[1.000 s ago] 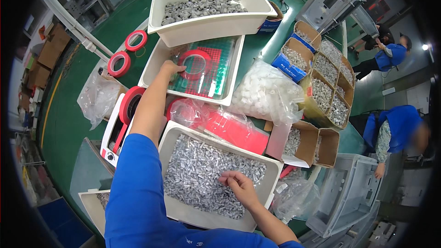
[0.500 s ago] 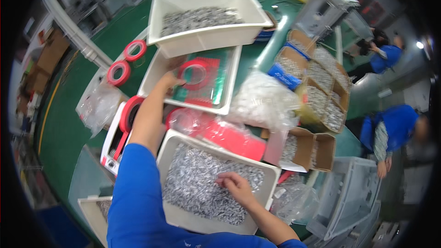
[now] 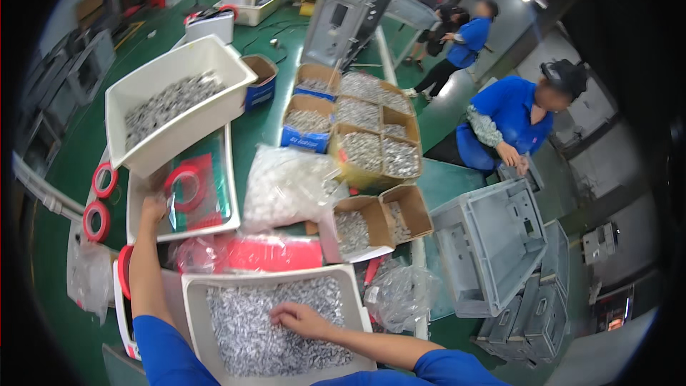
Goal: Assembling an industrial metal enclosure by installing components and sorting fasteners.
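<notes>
My left hand [image 3: 153, 209] reaches into a white tray [image 3: 136, 232], beside a red-rimmed tape roll [image 3: 185, 189] lying on red and green plastic sheets or bags [image 3: 214, 186]. Its fingers are blurred and partly hidden, so any grip cannot be made out. In front of me, a white bin [image 3: 191, 314] holds a layer of small silvery pieces [image 3: 246, 329]. Over these, my right hand [image 3: 301, 320] is low, its fingers bent and closed toward the thumb. Whatever its fingertips hold, if anything, is hidden or too small to name.
A white tub [image 3: 189, 125] of grey pieces stands behind the tray. Right of it are a bulging clear bag [image 3: 286, 189], divided cardboard boxes [image 3: 371, 182] of small parts and a grey plastic housing [image 3: 493, 243]. Another person [image 3: 504, 121] in blue works at the right.
My view has turned right, so the bins appear farther left and the person at the right shows more fully. My left hand stays beside the tape roll, my right hand over the silvery pieces.
</notes>
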### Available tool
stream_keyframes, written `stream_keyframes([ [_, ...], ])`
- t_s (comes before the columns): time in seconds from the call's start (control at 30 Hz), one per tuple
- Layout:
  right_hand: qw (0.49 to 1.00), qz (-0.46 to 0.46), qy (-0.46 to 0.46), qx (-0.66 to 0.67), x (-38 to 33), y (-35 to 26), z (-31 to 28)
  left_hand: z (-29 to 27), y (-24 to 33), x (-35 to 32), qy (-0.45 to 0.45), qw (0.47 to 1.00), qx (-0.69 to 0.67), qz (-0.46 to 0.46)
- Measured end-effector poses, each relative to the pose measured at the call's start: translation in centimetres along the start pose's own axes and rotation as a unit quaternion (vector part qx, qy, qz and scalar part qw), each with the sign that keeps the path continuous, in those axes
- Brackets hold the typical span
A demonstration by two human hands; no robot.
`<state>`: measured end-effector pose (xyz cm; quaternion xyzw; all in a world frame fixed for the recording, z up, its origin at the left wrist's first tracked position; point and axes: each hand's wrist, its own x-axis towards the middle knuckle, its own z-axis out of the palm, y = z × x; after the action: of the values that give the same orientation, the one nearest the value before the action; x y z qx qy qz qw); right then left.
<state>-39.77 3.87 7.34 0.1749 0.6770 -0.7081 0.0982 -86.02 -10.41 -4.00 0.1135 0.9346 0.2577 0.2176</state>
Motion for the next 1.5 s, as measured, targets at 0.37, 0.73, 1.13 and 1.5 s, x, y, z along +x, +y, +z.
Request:
stream_keyframes([
  [0.37,0.996,0.03,0.028,0.079,-0.1,-3.0,0.7,-1.8,3.0,-4.9,-0.148,0.987,-0.048,-0.03],
  [0.73,0.998,0.054,-0.006,0.044,-0.1,-0.7,0.1,-0.5,8.9,-4.3,0.043,0.955,0.176,0.234],
  [1.13,0.999,0.02,0.046,0.022,0.5,-3.6,-2.5,-4.8,14.2,-8.7,0.109,0.94,0.044,0.321],
  [1.5,0.963,-0.173,0.162,0.129,7.8,-17.4,-1.6,-6.5,19.2,-23.6,0.226,0.812,-0.042,0.536],
])
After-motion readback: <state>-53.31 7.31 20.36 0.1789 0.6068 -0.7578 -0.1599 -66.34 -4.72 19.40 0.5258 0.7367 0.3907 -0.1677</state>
